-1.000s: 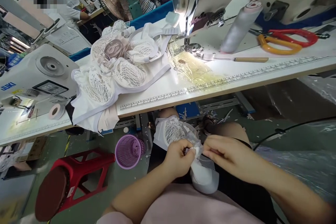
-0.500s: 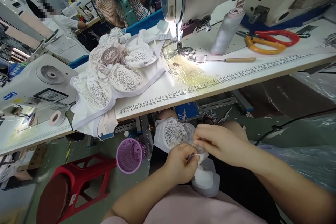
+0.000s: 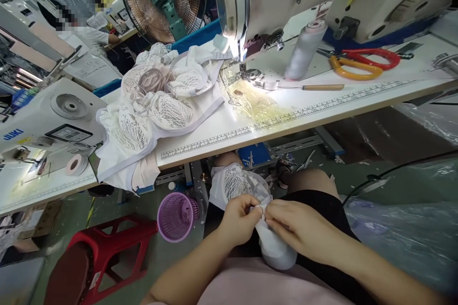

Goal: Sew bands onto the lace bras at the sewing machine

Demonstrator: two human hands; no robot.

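Note:
A white lace bra lies across my lap, one lace cup toward the table and a smooth white cup nearer my body. My left hand pinches its fabric at the middle, thumb and forefinger together. Close against it, my right hand is closed on the same bra just to the right. The fingertips of both hands nearly meet, and the small part between them is mostly hidden.
Above my lap stands a sewing machine on a white table. On it lie a pile of lace bras, a thread cone, scissors and a wooden-handled tool. A purple basket and red stool stand left.
My right hand has come down from above the left hand to beside it, still on the bra. My left hand has shifted slightly left. The view has moved a little.

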